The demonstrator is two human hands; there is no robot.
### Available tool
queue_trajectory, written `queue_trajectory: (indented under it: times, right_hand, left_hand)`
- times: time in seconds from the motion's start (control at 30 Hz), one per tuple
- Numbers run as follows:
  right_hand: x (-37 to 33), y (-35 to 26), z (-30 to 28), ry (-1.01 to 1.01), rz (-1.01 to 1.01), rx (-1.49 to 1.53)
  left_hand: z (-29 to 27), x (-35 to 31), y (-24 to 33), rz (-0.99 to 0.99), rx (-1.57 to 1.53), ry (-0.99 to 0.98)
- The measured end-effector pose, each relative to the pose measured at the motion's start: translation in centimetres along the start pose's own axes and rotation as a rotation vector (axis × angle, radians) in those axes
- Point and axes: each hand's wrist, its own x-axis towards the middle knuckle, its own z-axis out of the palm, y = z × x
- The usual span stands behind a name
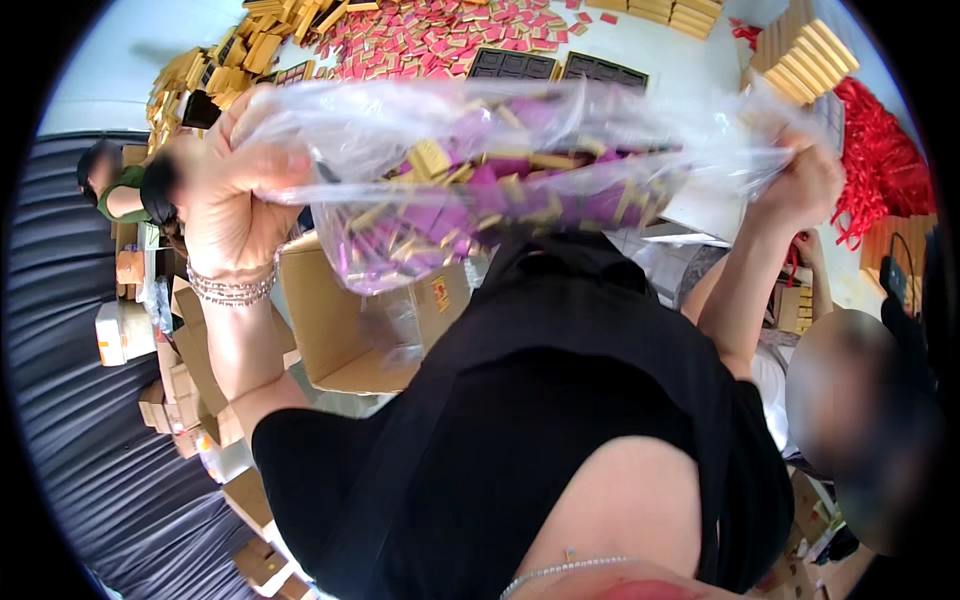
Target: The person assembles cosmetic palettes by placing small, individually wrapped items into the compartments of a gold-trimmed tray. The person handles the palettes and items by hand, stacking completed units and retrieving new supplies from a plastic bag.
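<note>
Closest to the camera are a beaded necklace at the neck and the black top of the person, with bare forearms reaching out on either side. Beyond the chest, the clear bag is held up between the two hands, stretched wide, its film creased and shiny, with purple and gold pieces lying jumbled inside it. The left hand, with bracelets around its wrist, pinches one end of the film, thumb in front and the other fingers partly hidden behind the plastic. The right hand has its fingers curled in and clamped on the other end, bunching the film. Below the bag, partly covered by it, is an open carton, and more cartons are at the left. A second person, face blurred, is close by at the right, and someone in a green sleeve is farther off at the left. Past the bag spreads the pale bench, with two black trays side by side, a wide scatter of pink and gold pieces, gold boxes stacked at the right, others heaped at the left, and red shreds at the right edge
</note>
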Motion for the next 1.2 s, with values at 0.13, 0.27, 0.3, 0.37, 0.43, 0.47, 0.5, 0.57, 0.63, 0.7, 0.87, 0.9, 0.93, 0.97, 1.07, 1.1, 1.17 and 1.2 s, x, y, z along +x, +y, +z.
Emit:
queue_trajectory:
  times: [0.13,0.27,0.3,0.37,0.43,0.47,0.5,0.57,0.63,0.7,0.87,0.9,0.93,0.97,1.07,1.1,1.17,1.2]
  right_hand:
    - [6.7,6.7,2.6,-0.503,0.131,0.380]
    - [7.4,22.7,1.8,-0.227,0.535,0.839]
    - [4.9,25.3,4.2,-0.248,0.606,0.732]
    - [0.2,29.4,9.6,-0.152,0.808,0.642]
    - [-2.4,32.7,14.2,-0.108,0.827,0.791]
    - [-2.8,33.8,16.6,0.005,0.876,0.900]
    - [-2.0,34.9,18.3,0.122,0.877,1.009]
    - [-0.8,40.2,20.5,0.077,0.822,1.116]
    - [1.4,42.5,23.2,0.123,0.900,1.174]
    - [1.6,43.2,25.1,0.159,0.976,1.223]
    - [0.0,43.9,27.7,0.209,1.156,1.319]
    - [0.1,44.3,28.3,0.220,1.177,1.346]
    - [-0.1,44.2,29.0,0.223,1.198,1.371]
    - [-0.6,44.1,29.0,0.232,1.229,1.387]
    - [-1.7,44.3,28.7,0.254,1.300,1.422]
    - [-1.9,44.2,28.6,0.257,1.316,1.428]
    - [-1.9,44.1,28.5,0.279,1.346,1.451]
    - [-2.0,44.2,28.2,0.292,1.366,1.456]
  left_hand:
    - [-0.5,8.6,2.3,-0.117,0.026,0.045]
    - [-3.3,17.5,3.4,-0.222,-0.211,0.011]
    - [-3.4,19.6,4.0,-0.240,-0.200,0.029]
    - [-2.8,23.4,4.4,-0.247,-0.181,0.075]
    - [-4.0,26.0,5.2,-0.268,-0.183,0.093]
    - [-5.6,26.8,5.8,-0.284,-0.226,0.041]
    - [-5.9,27.7,6.4,-0.291,-0.260,-0.051]
    - [-5.5,30.0,6.8,-0.307,-0.288,0.020]
    - [-5.6,31.6,7.5,-0.328,-0.371,0.086]
    - [-4.9,34.0,7.2,-0.396,-0.458,0.034]
    - [-1.9,37.9,3.6,-0.451,-0.330,0.121]
    - [-1.1,38.8,3.1,-0.439,-0.244,0.151]
    - [-1.7,40.0,2.8,-0.443,-0.336,0.083]
    - [-2.5,41.0,2.1,-0.493,-0.372,0.055]
    - [-4.2,42.7,-0.5,-0.582,-0.412,0.041]
    - [-4.8,43.3,-1.5,-0.573,-0.385,0.091]
    - [-6.2,44.5,-3.6,-0.567,-0.325,0.195]
    - [-6.9,44.7,-4.5,-0.564,-0.304,0.254]
